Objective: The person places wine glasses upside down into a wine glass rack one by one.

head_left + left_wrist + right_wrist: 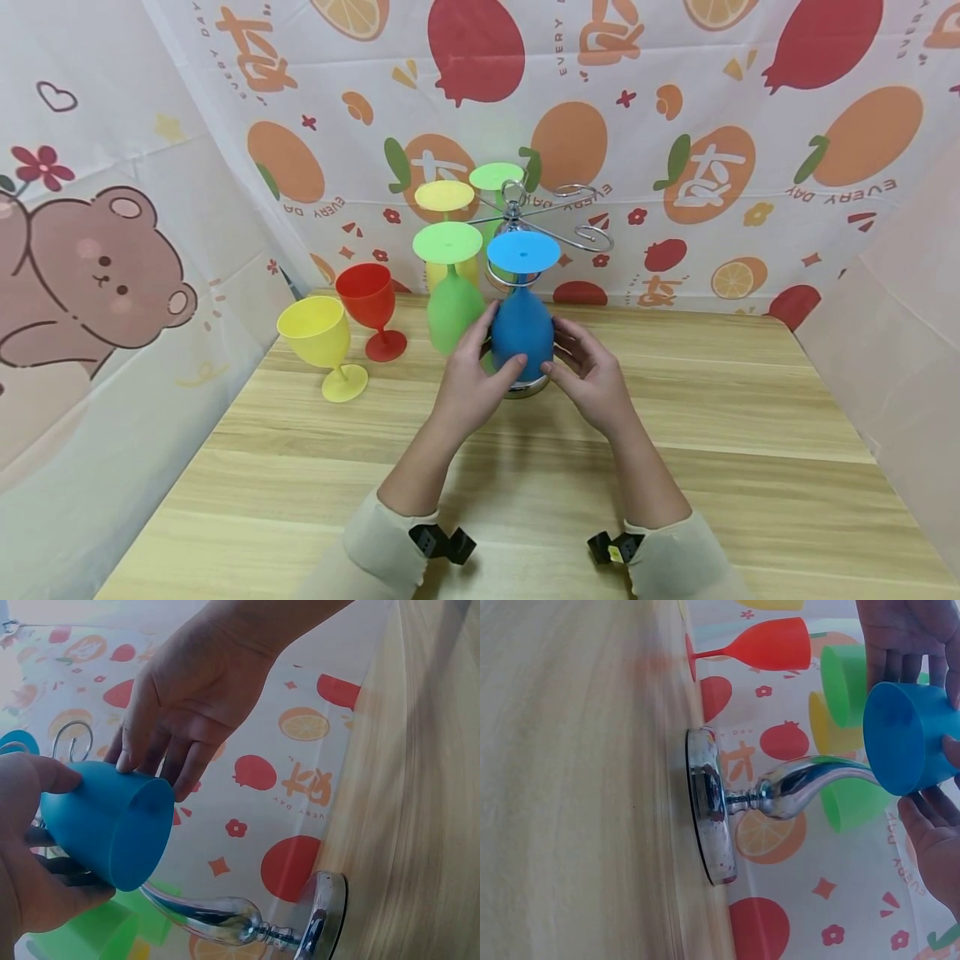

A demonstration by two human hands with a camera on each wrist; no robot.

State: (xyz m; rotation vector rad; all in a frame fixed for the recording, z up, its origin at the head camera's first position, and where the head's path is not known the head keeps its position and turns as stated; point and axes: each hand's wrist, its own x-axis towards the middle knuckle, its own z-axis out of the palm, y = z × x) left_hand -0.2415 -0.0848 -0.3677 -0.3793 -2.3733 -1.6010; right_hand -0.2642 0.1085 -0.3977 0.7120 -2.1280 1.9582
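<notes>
Both hands hold a blue goblet [522,337], upside down, with its mouth facing the table. The left hand [477,379] grips the left side of the bowl, its thumb on the near face. On the other side, the right hand [591,375] holds the bowl between thumb and fingers. A wire loop of the chrome goblet rack [513,212] shows just under the blue foot; whether the foot rests on it I cannot tell. Beside and behind it, a green goblet [455,312], a yellow goblet [444,196] and a lighter green goblet [497,175] hang upside down from the rack.
A red goblet [369,300] and a second yellow goblet [318,333] stand upright on the table at the left. Bare curled rack arms [592,239] reach out to the right. The rack's round base [709,806] sits on the wooden table; a printed cloth [675,275] hangs behind.
</notes>
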